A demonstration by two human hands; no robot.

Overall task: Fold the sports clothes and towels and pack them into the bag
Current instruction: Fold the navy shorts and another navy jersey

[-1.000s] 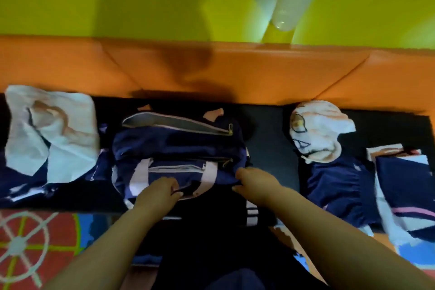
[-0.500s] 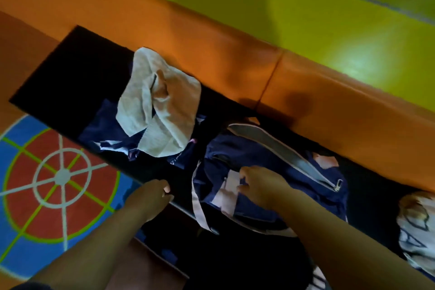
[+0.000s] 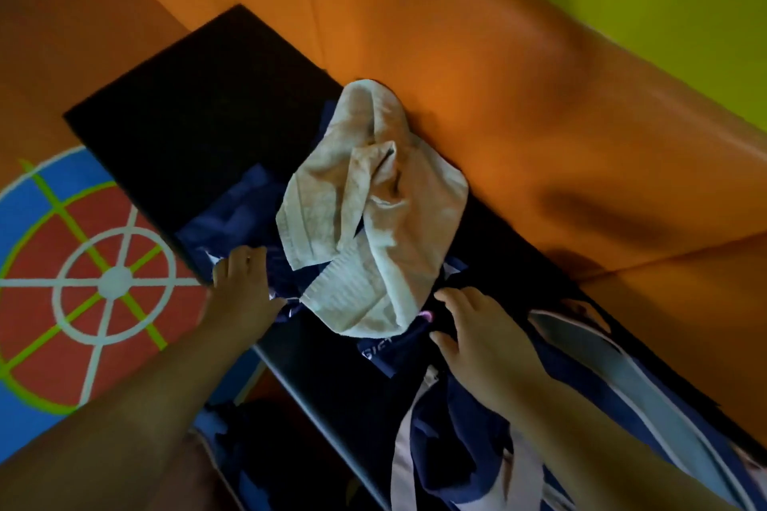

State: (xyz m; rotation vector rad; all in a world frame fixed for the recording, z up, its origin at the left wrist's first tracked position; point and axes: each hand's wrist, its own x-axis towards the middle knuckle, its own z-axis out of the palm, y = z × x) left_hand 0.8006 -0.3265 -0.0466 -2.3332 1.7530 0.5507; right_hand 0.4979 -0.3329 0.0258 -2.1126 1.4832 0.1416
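Floor: we see a round red-and-blue target pattern (image 3: 112, 282) beside the black flat surface's (image 3: 186, 108) left end.
Left hand (image 3: 245, 290): fingers straight and released, resting on the dark navy sports garment (image 3: 232, 220) at the near edge.
Towel: the crumpled cream terry towel (image 3: 369, 220) covers that garment's middle, against the orange padded bolster (image 3: 498, 95).
Right hand (image 3: 485, 340): fingers spread, gripping nothing, just beside the towel.
Bag: the navy fabric bag with pale trim (image 3: 622, 378) lies rightmost, partly behind our forearm.

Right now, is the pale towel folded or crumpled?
Crumpled, not folded: the towel lies bunched in loose, uneven creases on the navy clothes.
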